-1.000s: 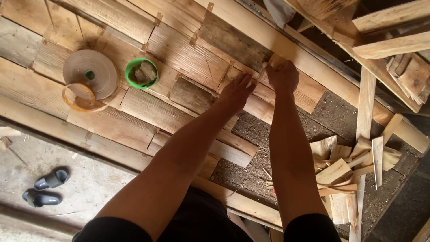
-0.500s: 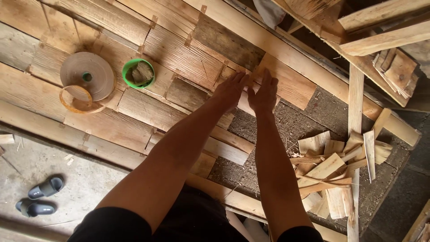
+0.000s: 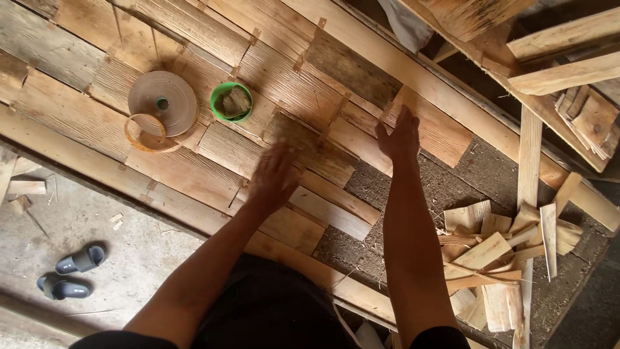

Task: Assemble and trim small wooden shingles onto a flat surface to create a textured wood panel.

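Note:
A wide surface of thin wood veneer sheets [image 3: 303, 84], joined by small tape patches, lies in front of me. My right hand [image 3: 399, 136] rests flat with fingers spread on a lighter sheet [image 3: 439, 132] at the sheets' edge. My left hand [image 3: 276, 176] is blurred by motion, open, hovering over a darker veneer piece [image 3: 303, 145]. Neither hand holds anything.
A large roll of brown paper tape [image 3: 163, 102] and a smaller tape ring [image 3: 150, 132] lie at the left, beside a green bowl [image 3: 231, 101]. A pile of veneer offcuts [image 3: 497, 258] sits at the right. A pair of sandals [image 3: 70, 271] lies on the concrete floor.
My two hands were together at the sheet edge. My left hand has since swept back toward me and to the left; my right hand stays on the light sheet.

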